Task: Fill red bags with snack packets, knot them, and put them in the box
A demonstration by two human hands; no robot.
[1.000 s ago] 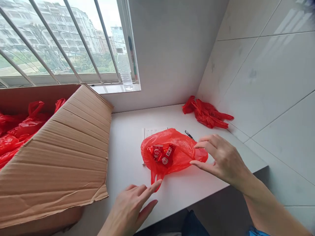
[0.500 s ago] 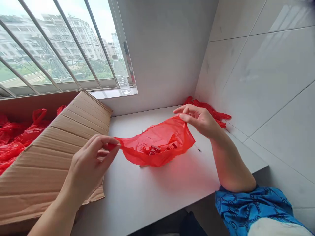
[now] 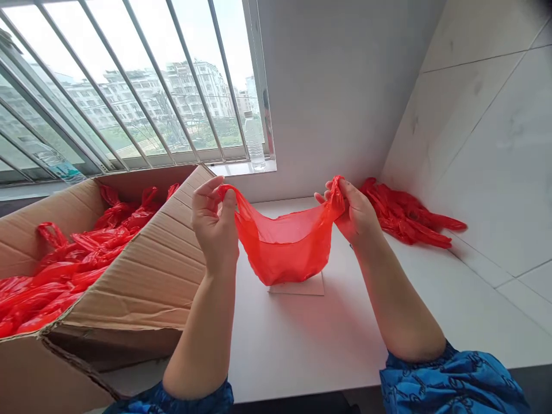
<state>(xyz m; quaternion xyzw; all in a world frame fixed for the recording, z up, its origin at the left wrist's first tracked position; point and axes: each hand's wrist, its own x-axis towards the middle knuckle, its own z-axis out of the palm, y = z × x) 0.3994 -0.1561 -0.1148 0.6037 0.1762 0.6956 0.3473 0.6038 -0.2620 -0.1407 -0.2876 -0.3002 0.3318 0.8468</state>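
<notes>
A thin red plastic bag (image 3: 284, 244) hangs stretched between my two hands above the white table. My left hand (image 3: 213, 221) pinches one handle of it between thumb and fingers. The other handle is gathered in the closed fingers of my right hand (image 3: 351, 210). The bag sags in the middle, and its contents are hidden from here. Just under its lower edge, a flat pale card or pad (image 3: 299, 287) lies on the table (image 3: 297, 345), partly covered from view.
To the left stands an open cardboard box (image 3: 142, 264) holding several knotted red bags (image 3: 86, 259). More red bags (image 3: 405, 210) lie in a pile by the tiled wall at right. A clear bottle (image 3: 254, 141) stands on the sill of the barred window.
My hands have come closer together and now grip the bag's handles rather than its spread rim. Packets seen inside the bag are now hidden. The view has turned left, showing more of the box.
</notes>
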